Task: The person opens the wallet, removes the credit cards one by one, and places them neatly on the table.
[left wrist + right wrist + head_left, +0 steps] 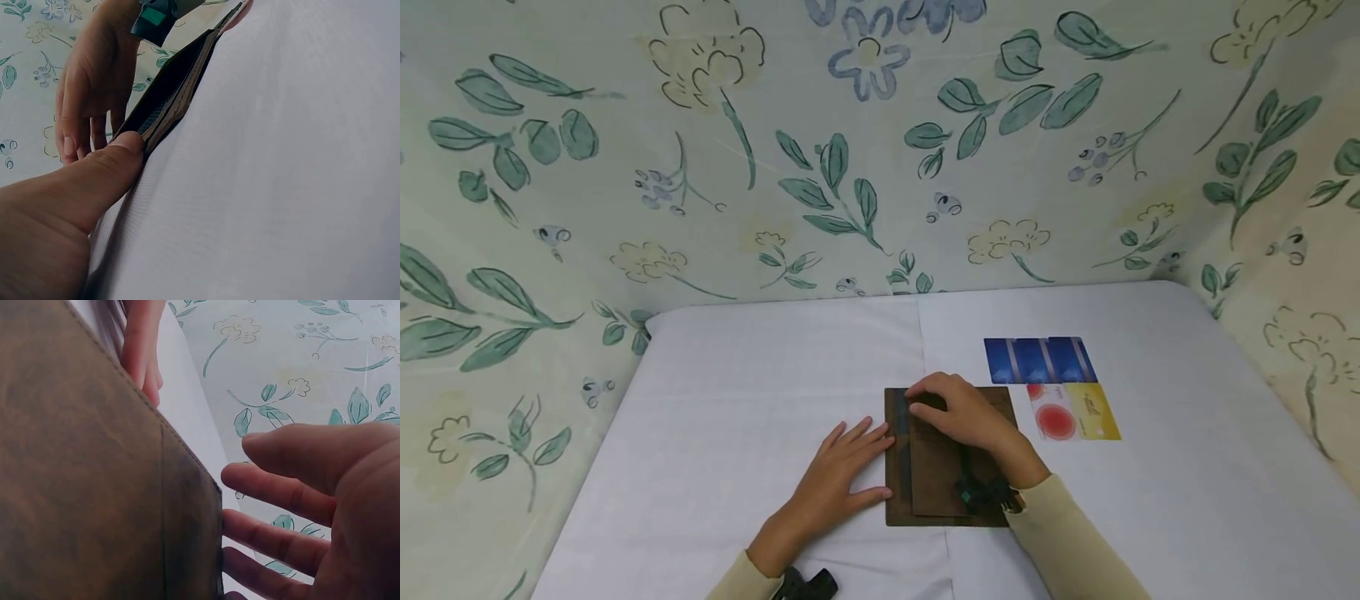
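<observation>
A brown leather wallet (936, 487) lies on the white cloth in front of me, with stitching along its border and a dark strip near its left side. My left hand (842, 475) has its fingers spread, fingertips at the wallet's left edge. The left wrist view shows that thumb (128, 142) on the edge, beside the gap between the wallet's layers (181, 94). Over the wallet's upper part reaches my right hand (966, 412), fingers loosely bent. In the right wrist view, its fingertips (234, 522) are right at the leather's edge, thumb apart from it.
Right of the wallet, several cards lie flat: a row of blue cards (1033, 361), then a white card with red circles (1055, 421) beside a yellow card (1099, 412). A floral curtain (850, 167) surrounds the white-covered table (737, 367). A black device (808, 585) sits at my left wrist.
</observation>
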Available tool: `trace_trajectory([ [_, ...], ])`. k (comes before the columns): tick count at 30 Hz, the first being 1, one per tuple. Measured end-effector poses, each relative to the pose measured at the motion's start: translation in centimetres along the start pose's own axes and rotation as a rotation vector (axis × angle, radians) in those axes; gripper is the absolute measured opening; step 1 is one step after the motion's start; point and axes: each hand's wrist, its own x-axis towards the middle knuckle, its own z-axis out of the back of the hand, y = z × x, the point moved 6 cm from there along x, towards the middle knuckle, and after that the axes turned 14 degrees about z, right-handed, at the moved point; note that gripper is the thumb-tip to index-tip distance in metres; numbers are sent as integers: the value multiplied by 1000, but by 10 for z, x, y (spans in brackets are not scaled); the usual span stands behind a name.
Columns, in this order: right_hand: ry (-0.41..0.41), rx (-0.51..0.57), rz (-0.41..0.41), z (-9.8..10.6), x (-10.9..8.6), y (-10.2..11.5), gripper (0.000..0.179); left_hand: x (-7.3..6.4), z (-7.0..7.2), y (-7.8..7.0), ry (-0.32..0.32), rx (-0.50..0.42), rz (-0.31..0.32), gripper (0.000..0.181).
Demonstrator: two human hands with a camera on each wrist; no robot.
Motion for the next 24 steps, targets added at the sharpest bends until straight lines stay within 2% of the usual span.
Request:
trace_trajectory([
  [5,-12,4,-5,3,1,0,22,0,-2,2,18,2,17,70],
  [11,-46,29,-23,9,0,-4,19,0,-2,1,4,9,2,69],
  [16,-58,50,-27,12,-2,-4,22,1,-2,1,21,1,16,69],
  [24,-47,57,-81,13,-2,-1,28,0,-1,1,5,14,1,69],
])
